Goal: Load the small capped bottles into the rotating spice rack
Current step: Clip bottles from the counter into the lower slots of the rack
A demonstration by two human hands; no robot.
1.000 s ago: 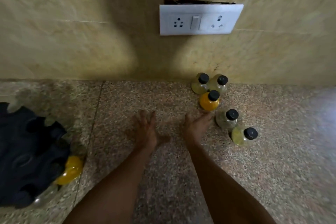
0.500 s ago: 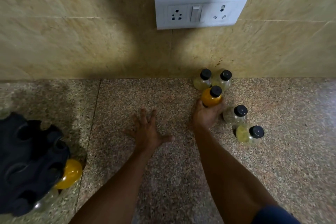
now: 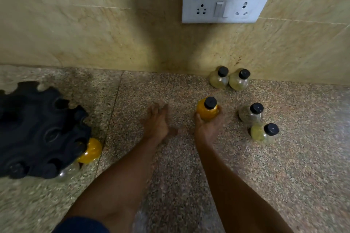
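Note:
My right hand [image 3: 207, 128] grips a small orange bottle [image 3: 206, 109] with a black cap, held upright at mid-counter. My left hand [image 3: 156, 122] lies flat on the counter just left of it, fingers straight, holding nothing. Two pale capped bottles [image 3: 218, 80] [image 3: 239, 81] stand against the wall. Two more stand to the right, one greyish [image 3: 250, 115] and one yellowish [image 3: 262, 134]. The dark rotating spice rack [image 3: 37, 132] sits at the far left, with an orange bottle [image 3: 90, 151] and a clear one [image 3: 69, 172] in its slots.
The speckled granite counter [image 3: 189, 176] meets a beige tiled wall [image 3: 94, 30] behind. A white socket and switch plate [image 3: 223, 6] hangs on the wall above the bottles. Counter space lies between the rack and my left hand.
My right hand reached the orange bottle, closed round it and drew it away from the two bottles at the wall. My left hand's fingers have drawn together on the counter.

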